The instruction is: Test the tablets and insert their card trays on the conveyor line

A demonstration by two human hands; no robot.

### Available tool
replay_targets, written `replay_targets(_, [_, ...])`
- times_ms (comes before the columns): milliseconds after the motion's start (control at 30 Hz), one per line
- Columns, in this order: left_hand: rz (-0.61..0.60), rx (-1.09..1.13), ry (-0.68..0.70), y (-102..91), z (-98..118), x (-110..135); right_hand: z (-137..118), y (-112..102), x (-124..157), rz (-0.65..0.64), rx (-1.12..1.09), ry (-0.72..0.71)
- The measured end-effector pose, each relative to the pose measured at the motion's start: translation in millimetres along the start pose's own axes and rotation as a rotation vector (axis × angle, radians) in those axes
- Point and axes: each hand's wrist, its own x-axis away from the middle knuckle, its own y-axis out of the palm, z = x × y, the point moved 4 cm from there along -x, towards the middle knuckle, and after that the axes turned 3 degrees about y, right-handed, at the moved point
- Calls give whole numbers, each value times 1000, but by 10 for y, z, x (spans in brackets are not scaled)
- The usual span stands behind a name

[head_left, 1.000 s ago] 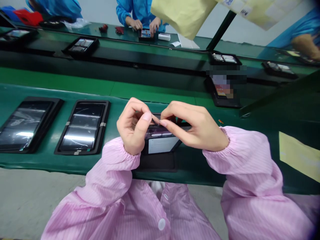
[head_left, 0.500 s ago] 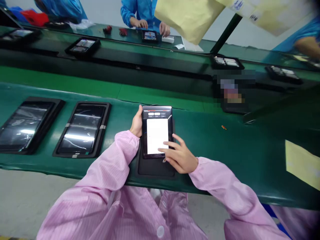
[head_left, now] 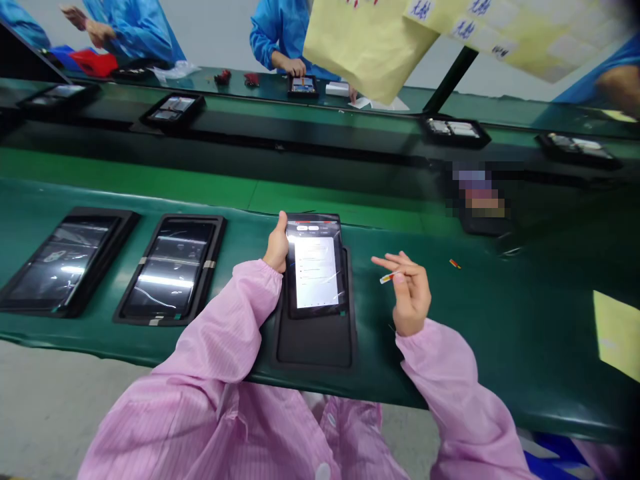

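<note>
My left hand [head_left: 277,247] is closed on the left edge of a black tablet [head_left: 290,267], which is tilted up over a black tray [head_left: 315,347]. Its lit screen shows a white panel with lines too small to read. To the right of the tablet and apart from it, my right hand [head_left: 413,293] is raised above the table. Between its thumb and fingers sits a small white, yellow and red strip [head_left: 387,277]; the index finger points left.
Two dark-screened tablets [head_left: 173,267] [head_left: 60,260] lie in black trays to the left. A small orange piece [head_left: 455,264] and a yellow sheet [head_left: 617,333] are on the right. Beyond runs a black conveyor [head_left: 240,133] with trayed devices [head_left: 173,109]; co-workers in blue [head_left: 135,30] sit across it.
My right hand has moved off the screen to the right and turned, showing the small strip in its fingers. The blank white panel now shows lines. My left hand still holds the tablet.
</note>
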Motion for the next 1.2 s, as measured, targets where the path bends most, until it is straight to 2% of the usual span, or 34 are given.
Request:
replay_targets(67, [53,-105,27,-21,-44,29,55,-45,139,34,-25,109])
replay_targets(167, [3,-207,43,-48,-143,171,128,-96,280,75,-31,202])
replay_targets(267, [-6,-257,88,-130,-196,287,175,-127,337,90,-49,234])
replay_targets(500, [25,-336,174,-298,-222,321,194,-123,378,69,-57,260])
replay_targets(600, [-50,-398,252,-274,-229,382,194,-125,386,78,-54,268])
replay_targets(733, [-271,-613,426,-226,-162,524,186,-159,422,94,-53,298])
replay_targets(800, [-338,-716,492,-274,-97,687,156,-200,485,92,-44,349])
replay_targets(900, [-337,-1011,632,-446,-28,1139,74,-271,687,19,-19,522])
replay_targets(1000, [-401,-1370,605,-665,-222,1659,-33,-315,974,-167,30,717])
replay_targets(1067, [-429,-1506,603,-778,-435,1872,-81,-328,1125,-283,49,795])
replay_targets(1133, [-373,-1596,653,-823,-613,1872,-75,-343,1176,-314,51,826])
replay_targets(1200, [-312,-1632,706,-765,-707,1656,-6,-366,1119,-254,51,815])
